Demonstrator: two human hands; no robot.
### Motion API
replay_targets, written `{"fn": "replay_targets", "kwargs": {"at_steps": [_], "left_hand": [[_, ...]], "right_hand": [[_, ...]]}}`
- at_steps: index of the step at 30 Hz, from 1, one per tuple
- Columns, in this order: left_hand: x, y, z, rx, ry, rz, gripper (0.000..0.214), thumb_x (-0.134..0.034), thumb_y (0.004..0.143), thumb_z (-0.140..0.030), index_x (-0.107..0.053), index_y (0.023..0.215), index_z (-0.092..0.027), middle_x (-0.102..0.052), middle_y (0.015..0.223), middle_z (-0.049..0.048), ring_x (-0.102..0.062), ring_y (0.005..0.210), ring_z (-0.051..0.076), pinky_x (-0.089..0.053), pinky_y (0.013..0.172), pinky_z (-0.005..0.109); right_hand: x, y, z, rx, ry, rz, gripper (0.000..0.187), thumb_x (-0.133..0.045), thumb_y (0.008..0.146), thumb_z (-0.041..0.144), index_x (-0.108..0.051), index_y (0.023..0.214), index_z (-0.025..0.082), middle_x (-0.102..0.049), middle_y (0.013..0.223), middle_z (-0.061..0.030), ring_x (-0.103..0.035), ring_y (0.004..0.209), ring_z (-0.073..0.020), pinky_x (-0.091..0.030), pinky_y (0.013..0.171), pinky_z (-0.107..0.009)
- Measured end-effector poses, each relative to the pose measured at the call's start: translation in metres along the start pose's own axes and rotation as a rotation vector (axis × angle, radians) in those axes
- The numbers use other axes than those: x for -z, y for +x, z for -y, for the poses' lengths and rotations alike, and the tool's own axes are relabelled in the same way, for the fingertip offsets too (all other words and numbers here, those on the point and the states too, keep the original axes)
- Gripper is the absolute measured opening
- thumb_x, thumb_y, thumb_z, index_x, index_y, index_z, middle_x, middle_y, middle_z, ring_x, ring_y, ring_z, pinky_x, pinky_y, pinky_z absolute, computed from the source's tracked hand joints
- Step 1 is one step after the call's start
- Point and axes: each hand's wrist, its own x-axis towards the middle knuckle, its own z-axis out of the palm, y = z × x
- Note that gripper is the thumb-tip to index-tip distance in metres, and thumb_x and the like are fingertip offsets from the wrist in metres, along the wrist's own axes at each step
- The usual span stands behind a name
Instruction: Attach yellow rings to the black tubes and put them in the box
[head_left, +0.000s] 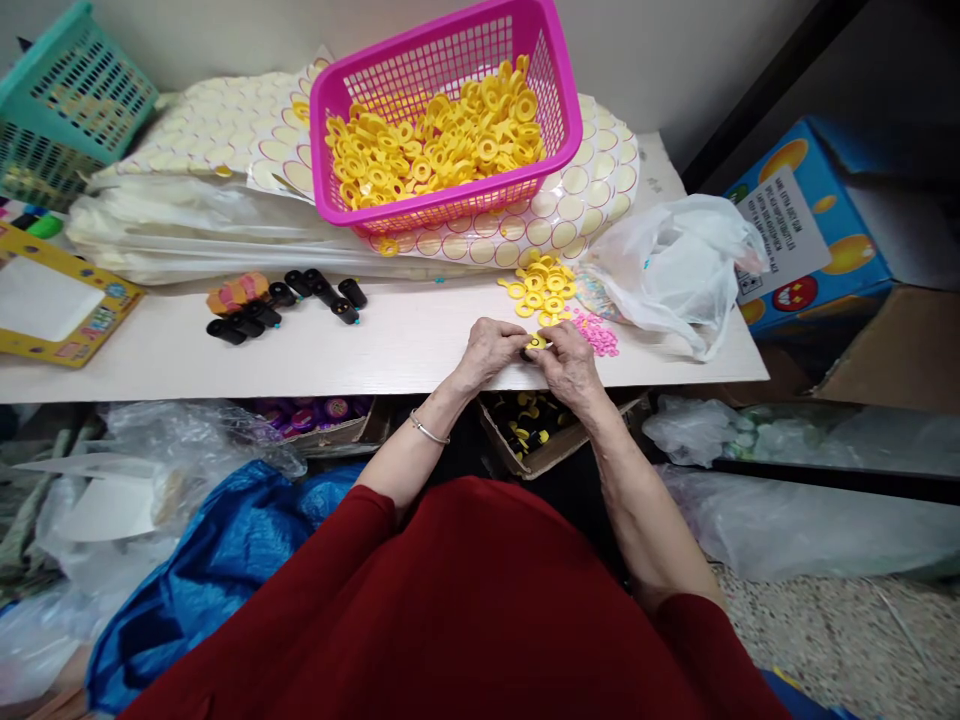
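Observation:
Both hands meet over the front edge of the white table. Between their fingertips is a small round piece, yellow on top with black below. My left hand pinches it from the left, wrist in a bracelet. From the other side my right hand closes its fingers on the same piece and hides part of it. Just beyond the hands lies a small pile of yellow plastic rings with tabs. Tiny pink pieces are scattered beside my right hand.
A pink basket of yellow rings stands behind on dotted sheets. Several black cylinders sit on the table's left. A white plastic bag lies right. Below the table edge, a carton holds black and yellow pieces.

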Motion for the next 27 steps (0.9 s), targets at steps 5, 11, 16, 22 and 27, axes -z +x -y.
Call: {"fn": "replay_targets", "kwargs": {"at_steps": [5,11,16,22,27], "left_hand": [[-0.004,0.000,0.000,-0.002,-0.029,-0.031,0.022,-0.056,0.069,-0.028,-0.070,0.064,-0.012,-0.052,0.053,-0.0033,-0.046,0.059,0.009,-0.035,0.059,0.022],[-0.005,0.001,-0.001,-0.034,0.001,-0.028,0.020,-0.057,0.071,-0.026,-0.068,0.063,-0.013,-0.053,0.054,-0.0032,-0.047,0.059,0.009,-0.037,0.060,0.022],[-0.008,-0.002,-0.002,-0.002,-0.045,-0.017,0.024,-0.055,0.075,-0.031,-0.065,0.064,-0.013,-0.050,0.054,-0.0033,-0.044,0.057,0.008,-0.034,0.056,0.021],[-0.021,-0.009,0.000,0.061,-0.156,-0.092,0.029,-0.054,0.078,-0.038,-0.066,0.068,-0.014,-0.054,0.060,-0.0016,-0.047,0.062,0.010,-0.037,0.058,0.021],[-0.029,-0.004,0.005,0.138,-0.217,-0.156,0.023,-0.058,0.075,-0.033,-0.070,0.073,-0.013,-0.061,0.070,0.0021,-0.054,0.067,0.011,-0.041,0.061,0.022]], "right_hand": [[-0.010,-0.004,0.007,-0.276,0.276,-0.080,0.022,-0.066,0.070,0.035,-0.062,0.084,0.019,-0.060,0.082,-0.0032,-0.059,0.064,-0.0159,-0.052,0.056,-0.032],[-0.021,-0.005,0.018,-0.548,0.691,-0.190,0.039,-0.068,0.067,0.053,-0.061,0.083,0.018,-0.058,0.059,0.0046,-0.054,0.042,-0.0082,-0.049,0.041,-0.021],[-0.029,-0.001,0.024,-0.657,0.778,-0.260,0.033,-0.068,0.068,0.048,-0.059,0.079,0.018,-0.055,0.057,0.0069,-0.050,0.037,-0.0048,-0.045,0.034,-0.016],[-0.031,-0.002,0.028,-0.766,0.853,-0.269,0.025,-0.063,0.074,0.041,-0.059,0.083,0.018,-0.056,0.057,0.0057,-0.054,0.039,-0.0078,-0.050,0.037,-0.020],[-0.030,0.002,0.021,-0.818,0.931,-0.248,0.016,-0.063,0.075,0.031,-0.056,0.075,0.017,-0.058,0.057,0.0036,-0.056,0.039,-0.0096,-0.053,0.040,-0.023]]}}
